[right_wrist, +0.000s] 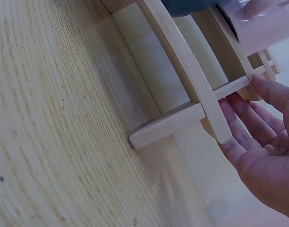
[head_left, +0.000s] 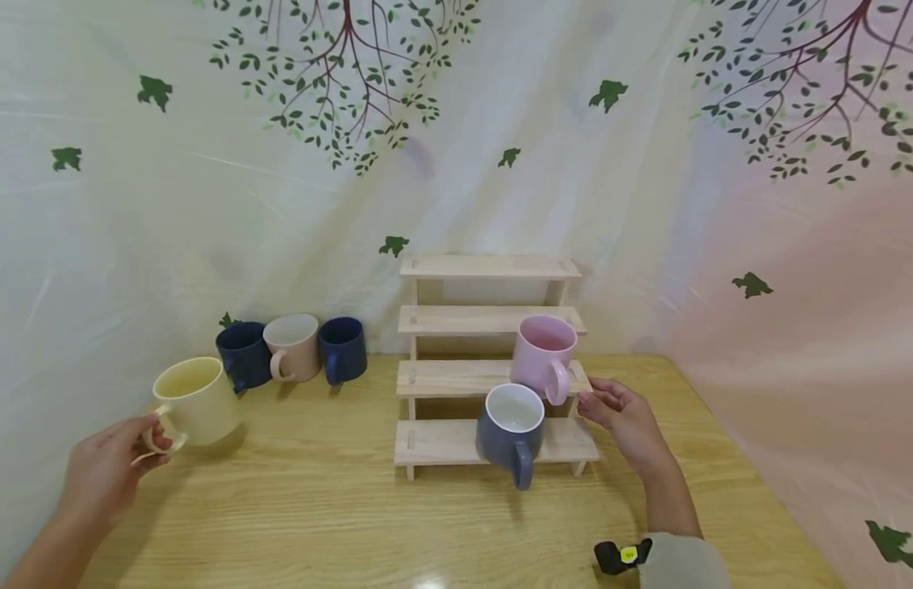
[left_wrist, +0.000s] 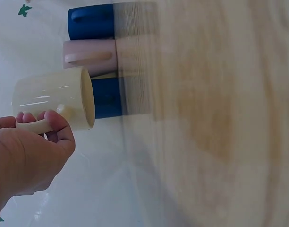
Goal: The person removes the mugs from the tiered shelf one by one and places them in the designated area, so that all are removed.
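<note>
Head view: the left hand (head_left: pixel 103 466) pinches the yellow mug (head_left: pixel 206 409) by its handle, above the table (head_left: pixel 302 515) near the row of mugs (head_left: pixel 303 353); the right hand (head_left: pixel 627 421) grips the wooden stand (head_left: pixel 434 442) at its right side, fingers curled; both forearms angle in from below.

Up in the air, mouth upward, it's the pale yellow mug (head_left: pixel 208 415), its handle pinched by the left hand (head_left: pixel 106 466)! Across the way stands the four-step wooden display stand (head_left: pixel 438 442), right hand (head_left: pixel 627 419) gripping its side by the second step up, pink mug (head_left: pixel 537 364) there, slate-blue mug (head_left: pixel 501 442) on the lowest.
</note>
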`<action>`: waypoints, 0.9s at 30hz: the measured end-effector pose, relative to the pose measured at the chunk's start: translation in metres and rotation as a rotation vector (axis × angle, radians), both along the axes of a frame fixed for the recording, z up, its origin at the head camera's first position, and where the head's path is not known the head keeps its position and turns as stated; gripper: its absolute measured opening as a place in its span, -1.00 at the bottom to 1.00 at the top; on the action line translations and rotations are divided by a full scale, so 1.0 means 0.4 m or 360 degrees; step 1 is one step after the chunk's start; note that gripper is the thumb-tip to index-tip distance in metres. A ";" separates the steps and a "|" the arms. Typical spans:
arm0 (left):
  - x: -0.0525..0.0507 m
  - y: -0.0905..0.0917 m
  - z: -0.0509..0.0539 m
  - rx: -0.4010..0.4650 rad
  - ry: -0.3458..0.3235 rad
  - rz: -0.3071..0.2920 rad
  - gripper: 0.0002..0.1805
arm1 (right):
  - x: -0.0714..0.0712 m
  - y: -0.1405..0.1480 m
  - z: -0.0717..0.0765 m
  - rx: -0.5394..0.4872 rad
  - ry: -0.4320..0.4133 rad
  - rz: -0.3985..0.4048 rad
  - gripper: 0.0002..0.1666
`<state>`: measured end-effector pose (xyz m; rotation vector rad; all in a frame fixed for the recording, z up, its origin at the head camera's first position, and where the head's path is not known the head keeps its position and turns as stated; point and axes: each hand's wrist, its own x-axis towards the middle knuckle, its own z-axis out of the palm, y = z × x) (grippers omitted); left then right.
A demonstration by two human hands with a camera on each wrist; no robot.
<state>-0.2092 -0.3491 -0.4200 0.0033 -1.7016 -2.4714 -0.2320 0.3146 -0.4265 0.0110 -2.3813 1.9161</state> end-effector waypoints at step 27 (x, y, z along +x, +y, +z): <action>-0.040 -0.046 -0.024 -0.0095 -0.0355 -0.0147 -0.67 | -0.006 0.003 -0.006 -0.0022 0.0017 0.0003 -0.36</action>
